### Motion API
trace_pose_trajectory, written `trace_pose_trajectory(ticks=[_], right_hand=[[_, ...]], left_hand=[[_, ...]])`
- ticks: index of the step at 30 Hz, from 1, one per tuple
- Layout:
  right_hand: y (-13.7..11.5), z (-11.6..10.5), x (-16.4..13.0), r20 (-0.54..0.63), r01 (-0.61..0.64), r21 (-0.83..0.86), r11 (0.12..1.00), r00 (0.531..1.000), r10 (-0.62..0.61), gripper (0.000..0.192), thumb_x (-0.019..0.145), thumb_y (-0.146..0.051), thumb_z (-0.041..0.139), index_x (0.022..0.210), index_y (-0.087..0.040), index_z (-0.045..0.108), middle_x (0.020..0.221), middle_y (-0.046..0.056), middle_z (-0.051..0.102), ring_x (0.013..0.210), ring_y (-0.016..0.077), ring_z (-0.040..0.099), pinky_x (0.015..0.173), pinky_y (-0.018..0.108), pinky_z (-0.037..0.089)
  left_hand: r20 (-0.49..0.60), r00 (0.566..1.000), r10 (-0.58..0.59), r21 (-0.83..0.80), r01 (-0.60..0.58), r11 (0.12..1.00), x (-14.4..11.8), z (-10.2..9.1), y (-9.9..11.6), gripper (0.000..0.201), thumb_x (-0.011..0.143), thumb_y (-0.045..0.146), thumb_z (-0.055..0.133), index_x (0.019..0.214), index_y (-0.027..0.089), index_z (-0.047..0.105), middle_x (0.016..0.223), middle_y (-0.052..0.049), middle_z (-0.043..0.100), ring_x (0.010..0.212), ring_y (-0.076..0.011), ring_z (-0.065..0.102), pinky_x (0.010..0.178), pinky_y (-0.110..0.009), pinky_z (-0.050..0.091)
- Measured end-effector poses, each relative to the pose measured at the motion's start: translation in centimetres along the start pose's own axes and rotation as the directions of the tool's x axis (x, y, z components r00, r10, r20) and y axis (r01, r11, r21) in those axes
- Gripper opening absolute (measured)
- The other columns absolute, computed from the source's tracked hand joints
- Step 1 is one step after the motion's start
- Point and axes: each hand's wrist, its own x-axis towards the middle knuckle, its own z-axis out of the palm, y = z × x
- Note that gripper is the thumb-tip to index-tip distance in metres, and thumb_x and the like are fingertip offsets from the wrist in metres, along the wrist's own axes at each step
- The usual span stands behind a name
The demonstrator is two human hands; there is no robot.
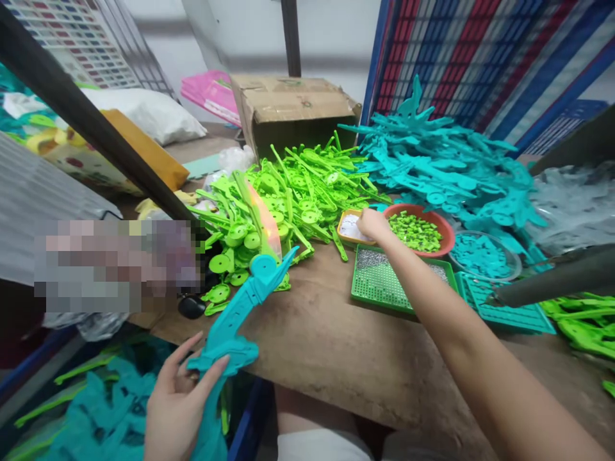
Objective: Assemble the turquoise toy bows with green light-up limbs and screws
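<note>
Currently, the fingers of my left hand (175,403) are closed around a teal part (230,314), which is tilted over the front edge of the desk (327,352). My right hand (373,225) is at the yellow tray (354,241) with white contents; I cannot tell whether its fingers grip anything. The red bowl (449,240) of green pieces is just beside it. The perforated green tray (379,288) lies nearer to me, partly covered by my right forearm. Behind stand a pile of green parts (307,186) and a pile of teal parts (442,160).

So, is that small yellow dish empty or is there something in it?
Not empty: white stuff shows inside the yellow dish; your right hand hides part of it.
</note>
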Motion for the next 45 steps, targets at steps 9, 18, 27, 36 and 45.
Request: trace_pose_trajectory(ticks=[9, 18, 27, 36, 45], right_hand=[[-2.9, -3.4, -11.1, -0.322, 0.374, 0.549, 0.748, 0.920, -0.223, 0.016, 0.088, -0.030, 0.052, 0.091, -0.017, 0.062, 0.080, 0.005, 0.068, 0.070, 0.0159, 0.060, 0.065, 0.028, 0.042], [-5.5, -1.1, -21.2, -0.368, 0.547, 0.420, 0.724, 0.832, -0.415, 0.015, 0.091, -0.029, 0.051, 0.090, -0.018, 0.061, 0.078, 0.004, 0.071, 0.063, 0.0139, 0.062, 0.056, 0.025, 0.035], [-4.1, -1.4, -22.4, -0.495, 0.576, 0.201, 0.792, 0.758, -0.425, 0.018, 0.092, -0.026, 0.047, 0.082, -0.018, 0.060, 0.068, 0.002, 0.067, 0.060, 0.0138, 0.061, 0.053, 0.025, 0.030], [-3.0, -0.9, -23.0, -0.420, 0.600, 0.351, 0.719, 0.787, -0.452, 0.015, 0.092, -0.030, 0.051, 0.097, -0.018, 0.059, 0.075, 0.003, 0.069, 0.062, 0.0149, 0.060, 0.055, 0.025, 0.036], [-1.9, 0.0, -24.1, -0.602, 0.662, 0.319, 0.678, 0.694, -0.395, 0.019, 0.094, -0.027, 0.048, 0.083, -0.019, 0.060, 0.073, 0.003, 0.067, 0.065, 0.0145, 0.062, 0.061, 0.025, 0.043]], left_hand=[[-0.017, 0.994, 0.104, -0.113, -0.105, 0.988, -0.8, 3.8, 1.8, 0.057, 0.058, 0.037, 0.085, 0.108, 0.020, 0.063, 0.096, -0.004, 0.071, 0.078, -0.0155, 0.067, 0.074, -0.030, 0.059], [0.131, 0.953, 0.273, -0.049, -0.269, 0.962, -5.5, 9.3, 4.0, 0.064, 0.071, 0.041, 0.077, 0.126, 0.019, 0.053, 0.113, -0.010, 0.066, 0.102, -0.0224, 0.065, 0.087, -0.034, 0.056], [0.114, 0.876, 0.469, 0.122, -0.481, 0.868, -7.8, 10.4, 3.6, 0.049, 0.078, 0.035, 0.071, 0.123, 0.022, 0.057, 0.120, -0.008, 0.065, 0.104, -0.0218, 0.065, 0.089, -0.035, 0.055], [0.198, 0.927, 0.320, -0.013, -0.324, 0.946, -8.7, 10.4, 4.4, 0.042, 0.076, 0.034, 0.073, 0.113, 0.019, 0.061, 0.105, -0.006, 0.070, 0.089, -0.0178, 0.069, 0.077, -0.030, 0.058], [0.168, 0.866, 0.470, 0.016, -0.480, 0.877, -10.2, 10.7, 3.7, 0.038, 0.077, 0.033, 0.073, 0.111, 0.019, 0.061, 0.107, -0.006, 0.069, 0.096, -0.0190, 0.068, 0.085, -0.031, 0.056]])
